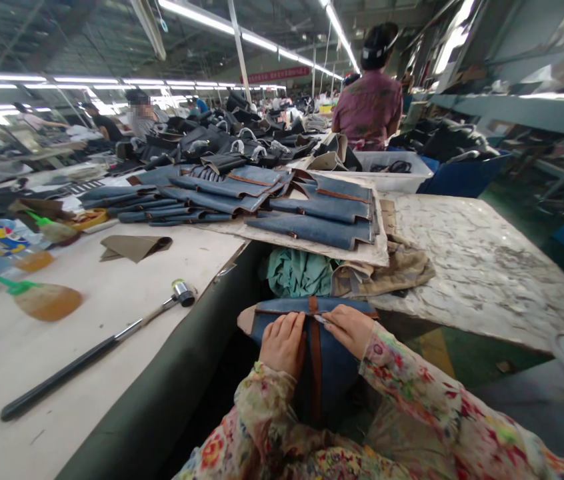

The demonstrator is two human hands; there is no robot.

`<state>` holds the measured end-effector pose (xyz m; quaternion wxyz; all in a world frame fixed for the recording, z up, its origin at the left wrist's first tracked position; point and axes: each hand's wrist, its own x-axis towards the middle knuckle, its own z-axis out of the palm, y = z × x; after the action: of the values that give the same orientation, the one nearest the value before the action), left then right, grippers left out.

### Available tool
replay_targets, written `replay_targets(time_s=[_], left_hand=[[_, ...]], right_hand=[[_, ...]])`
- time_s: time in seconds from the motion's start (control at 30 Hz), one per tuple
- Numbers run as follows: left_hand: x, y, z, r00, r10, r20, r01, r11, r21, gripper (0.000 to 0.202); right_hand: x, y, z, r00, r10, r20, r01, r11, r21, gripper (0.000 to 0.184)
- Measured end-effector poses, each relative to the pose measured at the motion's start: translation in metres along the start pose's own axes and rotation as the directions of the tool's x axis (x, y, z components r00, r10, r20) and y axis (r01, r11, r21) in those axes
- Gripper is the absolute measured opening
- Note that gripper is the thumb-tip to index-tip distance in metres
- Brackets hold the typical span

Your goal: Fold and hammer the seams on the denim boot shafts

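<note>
A blue leather-like bag panel (335, 363) with a brown strap down its middle lies across my lap. My left hand (283, 341) is closed on its folded upper part, left of the strap, with the thumb largely hidden. On the strap's other side, my right hand (351, 328) pinches a small whitish tool (320, 319), its tip at the strap. What kind of tool it is cannot be made out. A pale, pointed end of the panel sticks out to the left.
To the left, a hammer (127, 330) and a squeeze bottle of amber liquid (47, 300) lie on a pale table (162, 273). Stacked blue panels (307, 227) stand ahead, above green cloth (297, 272). A co-worker (369, 103) sits beyond, back turned. A worn tabletop (477, 260) extends right.
</note>
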<state>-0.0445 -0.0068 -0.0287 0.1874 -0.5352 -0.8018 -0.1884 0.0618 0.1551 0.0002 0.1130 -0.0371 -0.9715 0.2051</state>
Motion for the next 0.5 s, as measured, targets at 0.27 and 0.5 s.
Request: replay_targets(time_s=[0.27,0.5], left_hand=[[-0.005,-0.004,-0.001,0.999,0.042,0.0,-0.042,0.998,-0.038,0.035],[-0.009,-0.004,-0.005,1.0,-0.01,0.003,0.01,1.0,-0.001,0.032]], right_hand=[[-0.002,0.009,0.005,0.995,-0.102,-0.02,0.103,0.99,0.091,0.033],[-0.004,0.058,0.029,0.989,-0.143,0.031,0.134,0.97,0.202,0.036]])
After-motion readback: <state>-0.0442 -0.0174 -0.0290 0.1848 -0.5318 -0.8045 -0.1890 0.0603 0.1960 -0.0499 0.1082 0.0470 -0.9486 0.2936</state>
